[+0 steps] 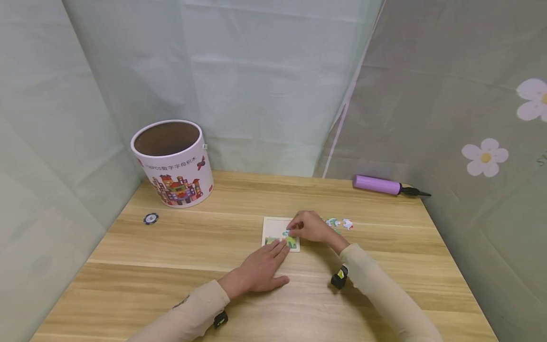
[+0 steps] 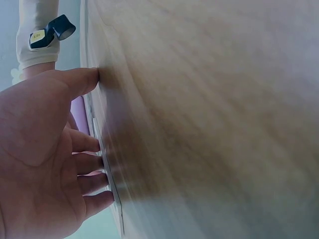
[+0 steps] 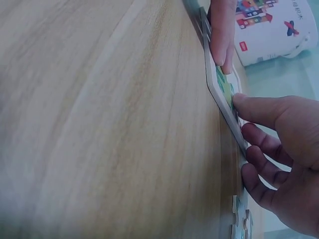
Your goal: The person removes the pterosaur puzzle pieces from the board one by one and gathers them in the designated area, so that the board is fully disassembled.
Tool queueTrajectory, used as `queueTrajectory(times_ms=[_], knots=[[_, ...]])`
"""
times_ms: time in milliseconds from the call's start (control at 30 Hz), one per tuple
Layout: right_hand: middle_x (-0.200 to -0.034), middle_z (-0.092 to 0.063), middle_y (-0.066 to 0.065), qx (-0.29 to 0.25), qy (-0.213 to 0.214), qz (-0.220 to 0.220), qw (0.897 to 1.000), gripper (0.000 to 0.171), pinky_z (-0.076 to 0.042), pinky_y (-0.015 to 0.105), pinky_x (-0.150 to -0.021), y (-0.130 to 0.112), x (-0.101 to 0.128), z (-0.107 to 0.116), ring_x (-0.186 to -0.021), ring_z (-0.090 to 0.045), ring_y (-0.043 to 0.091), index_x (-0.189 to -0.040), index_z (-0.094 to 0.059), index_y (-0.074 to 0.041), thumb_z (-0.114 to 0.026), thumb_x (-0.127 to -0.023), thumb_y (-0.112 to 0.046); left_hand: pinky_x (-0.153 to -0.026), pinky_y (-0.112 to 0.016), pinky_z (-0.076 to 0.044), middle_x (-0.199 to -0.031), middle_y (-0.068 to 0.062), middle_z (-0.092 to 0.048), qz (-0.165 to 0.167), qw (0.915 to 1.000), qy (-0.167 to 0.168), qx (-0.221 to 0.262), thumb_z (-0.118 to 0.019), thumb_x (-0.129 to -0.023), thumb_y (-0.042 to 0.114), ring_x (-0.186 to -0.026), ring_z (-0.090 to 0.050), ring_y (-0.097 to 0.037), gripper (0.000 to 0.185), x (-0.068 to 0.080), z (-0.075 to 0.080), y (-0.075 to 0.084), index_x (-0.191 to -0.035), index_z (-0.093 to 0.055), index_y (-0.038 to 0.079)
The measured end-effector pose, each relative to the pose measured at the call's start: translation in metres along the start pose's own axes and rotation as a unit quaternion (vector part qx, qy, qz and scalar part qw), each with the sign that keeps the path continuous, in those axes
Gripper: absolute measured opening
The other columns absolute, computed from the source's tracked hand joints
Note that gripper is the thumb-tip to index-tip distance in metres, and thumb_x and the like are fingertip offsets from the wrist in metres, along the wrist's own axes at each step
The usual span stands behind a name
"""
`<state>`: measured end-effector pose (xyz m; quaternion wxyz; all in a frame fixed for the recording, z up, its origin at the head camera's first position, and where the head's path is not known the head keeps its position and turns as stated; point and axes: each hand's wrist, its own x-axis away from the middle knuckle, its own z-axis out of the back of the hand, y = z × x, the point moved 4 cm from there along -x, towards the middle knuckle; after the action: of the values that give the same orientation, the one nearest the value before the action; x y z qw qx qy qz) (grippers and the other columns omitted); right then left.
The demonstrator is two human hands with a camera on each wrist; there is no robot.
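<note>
A small jigsaw puzzle board (image 1: 273, 227) with a pale frame lies on the table, green pieces filling its near part. My left hand (image 1: 265, 267) rests with extended fingertips on the board's near edge and pieces; in the left wrist view the left hand (image 2: 47, 154) is palm-on, thumb spread toward the table. Over the board's right side, my right hand (image 1: 311, 226) pinches a small puzzle piece (image 1: 286, 233) between thumb and fingers. In the right wrist view the right hand (image 3: 284, 139) has its thumb down at the board (image 3: 215, 84), and the pinched piece is mostly hidden.
Loose puzzle pieces (image 1: 348, 223) lie right of the board, partly behind the right hand. A white toy-block bucket (image 1: 181, 178) stands at the back left, with a poker chip (image 1: 151, 218) before it. A purple hand pump (image 1: 378, 185) lies at the back right.
</note>
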<state>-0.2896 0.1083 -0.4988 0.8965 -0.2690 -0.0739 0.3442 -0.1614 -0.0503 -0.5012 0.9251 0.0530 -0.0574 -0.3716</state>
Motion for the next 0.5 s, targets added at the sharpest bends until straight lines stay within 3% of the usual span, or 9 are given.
queueTrajectory(times_ms=[500], knots=[[-0.083,-0.066,-0.01,-0.029,-0.003,-0.021,0.999,0.004,-0.049,0.026,-0.071,0.0006,-0.0003,-0.0017,-0.077,-0.057,0.007,-0.093,-0.077,-0.016,-0.079,-0.091,-0.019,-0.122,-0.04,-0.031,-0.162,-0.019,-0.036,0.003,1.0,0.0,0.003,-0.054,-0.101,0.05,-0.151,-0.034,-0.033,0.076,-0.0011,0.0,-0.0001,-0.155,-0.039,-0.003]])
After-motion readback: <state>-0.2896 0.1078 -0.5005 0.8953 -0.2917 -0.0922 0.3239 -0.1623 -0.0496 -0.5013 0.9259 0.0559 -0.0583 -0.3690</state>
